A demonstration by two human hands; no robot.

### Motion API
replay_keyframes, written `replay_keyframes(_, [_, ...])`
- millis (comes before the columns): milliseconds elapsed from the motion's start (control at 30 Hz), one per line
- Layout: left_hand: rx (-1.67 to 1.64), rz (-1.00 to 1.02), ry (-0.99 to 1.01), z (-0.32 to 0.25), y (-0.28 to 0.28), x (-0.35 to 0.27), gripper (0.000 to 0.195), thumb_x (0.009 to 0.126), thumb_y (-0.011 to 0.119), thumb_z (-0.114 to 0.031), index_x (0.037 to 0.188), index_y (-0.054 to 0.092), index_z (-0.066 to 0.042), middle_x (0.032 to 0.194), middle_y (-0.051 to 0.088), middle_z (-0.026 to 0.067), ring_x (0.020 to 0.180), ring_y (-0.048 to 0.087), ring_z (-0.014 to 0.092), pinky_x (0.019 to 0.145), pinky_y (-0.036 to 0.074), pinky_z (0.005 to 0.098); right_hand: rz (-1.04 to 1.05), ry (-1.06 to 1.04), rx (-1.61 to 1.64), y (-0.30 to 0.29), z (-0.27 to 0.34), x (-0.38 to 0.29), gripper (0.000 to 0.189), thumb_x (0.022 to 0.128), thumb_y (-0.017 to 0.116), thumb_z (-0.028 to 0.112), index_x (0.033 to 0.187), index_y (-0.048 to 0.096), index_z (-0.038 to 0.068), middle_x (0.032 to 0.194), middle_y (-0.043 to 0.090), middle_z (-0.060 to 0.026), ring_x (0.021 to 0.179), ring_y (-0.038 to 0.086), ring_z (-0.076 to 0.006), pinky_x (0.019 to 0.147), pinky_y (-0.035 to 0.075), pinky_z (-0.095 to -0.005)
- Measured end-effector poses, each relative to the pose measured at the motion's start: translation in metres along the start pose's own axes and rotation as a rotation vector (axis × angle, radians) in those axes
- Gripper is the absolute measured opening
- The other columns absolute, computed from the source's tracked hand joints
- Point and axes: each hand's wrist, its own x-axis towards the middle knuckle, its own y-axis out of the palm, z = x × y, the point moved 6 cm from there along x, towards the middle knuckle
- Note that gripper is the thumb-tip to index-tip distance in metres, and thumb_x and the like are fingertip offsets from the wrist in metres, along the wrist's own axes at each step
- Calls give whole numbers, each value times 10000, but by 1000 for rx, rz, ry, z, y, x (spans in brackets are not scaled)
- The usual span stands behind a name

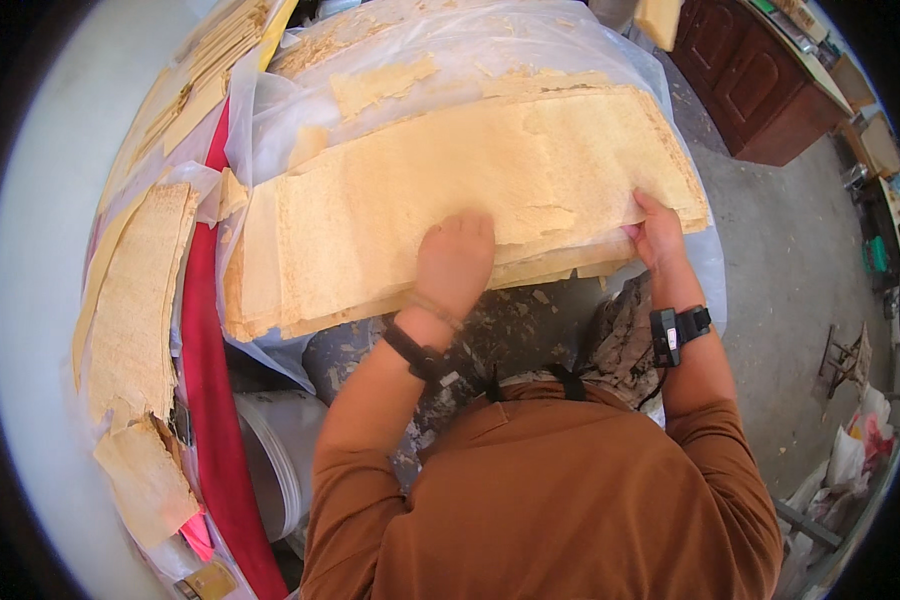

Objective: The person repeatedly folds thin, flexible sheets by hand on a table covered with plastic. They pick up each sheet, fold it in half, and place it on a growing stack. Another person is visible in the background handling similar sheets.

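Observation:
A stack of thin tan sheets point(390, 180), rough and flaky at the edges, lies across the table on clear plastic sheeting point(525, 30). My left hand point(457, 247) rests on top of the stack near its front edge, fingers together and slightly blurred; its fingertips press on or touch the top sheet. At the right end of the stack, my right hand point(656, 225) pinches the front edge, thumb on top and fingers partly hidden underneath. Loose torn pieces point(382, 81) of the same material lie behind the stack.
More tan sheets point(139, 300) stand at the left beyond a red cloth strip point(221, 390). A white plastic bucket point(270, 450) is below the table at the left. A dark wooden cabinet point(750, 82) stands at the back right. Bags point(847, 457) lie at the lower right.

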Motion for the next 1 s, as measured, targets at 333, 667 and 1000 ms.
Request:
replay_keyframes(333, [-26,155,3,8,3,5,365,780,761,-193,1139,708,-150,1026,665,38,953,651,244,750,585,371,-70,-70,69,1,-1,-7,414,1030,654,288,1271,607,-46,1128,709,-133,920,710,-233,644,593,-358])
replay_keyframes(667, [-183,216,-51,9,-11,10,428,812,794,-422,1128,721,-141,1062,644,75,1066,604,283,932,479,450,-66,-91,34,2,2,-11,404,1051,621,308,1277,605,-26,1125,702,-109,918,691,-221,652,569,-363])
replay_keyframes(1000, [-327,309,-93,31,0,17,439,907,725,-505,1191,725,-169,1222,632,113,1196,564,339,1026,435,492,92,-500,-222,85,63,-73,499,1116,514,350,1449,576,-17,1368,643,-108,1262,564,-186,1085,430,-317])
